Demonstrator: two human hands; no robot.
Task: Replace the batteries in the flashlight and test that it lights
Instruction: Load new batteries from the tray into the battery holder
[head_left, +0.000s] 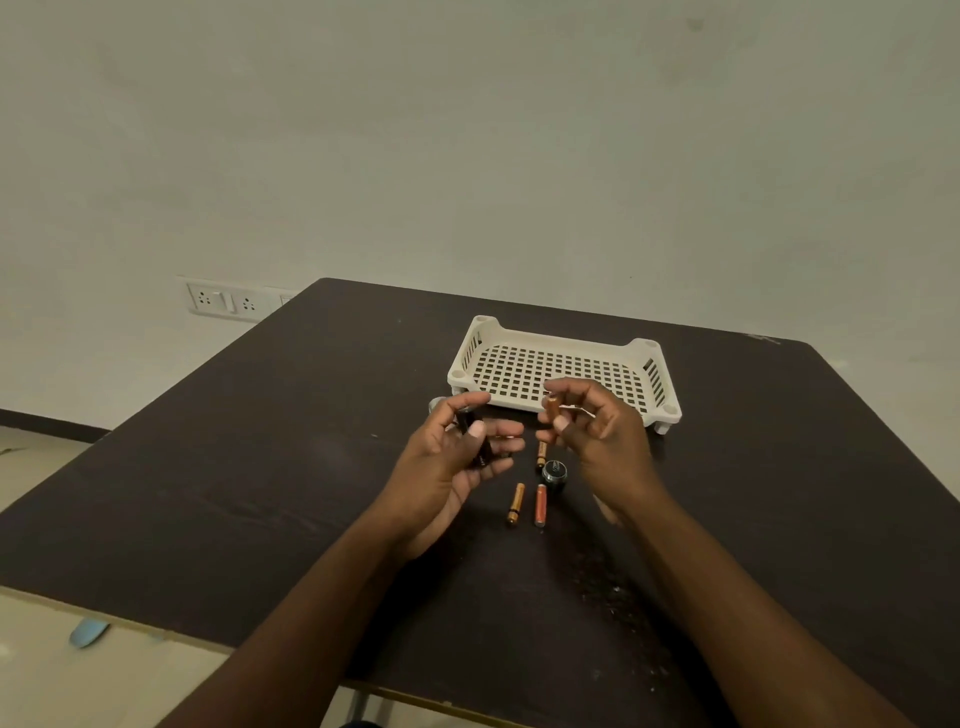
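Observation:
My left hand (451, 462) grips a small black cylindrical part, the battery holder (474, 441), between thumb and fingers above the table. My right hand (597, 431) pinches a copper-coloured battery (551, 406) upright, a short way to the right of the holder. A gold and black battery (516, 504) and an orange battery (541, 505) lie side by side on the table below my hands. Another battery (542, 453) lies between my hands. The black flashlight tail cap (555, 475) stands beside it. A silvery flashlight end (435, 404) peeks out behind my left fingers.
A white perforated plastic tray (563, 371) sits on the dark table (260, 467) just behind my hands. A wall socket strip (228, 300) is at the back left. The table's front edge runs across the lower left, with pale floor beyond.

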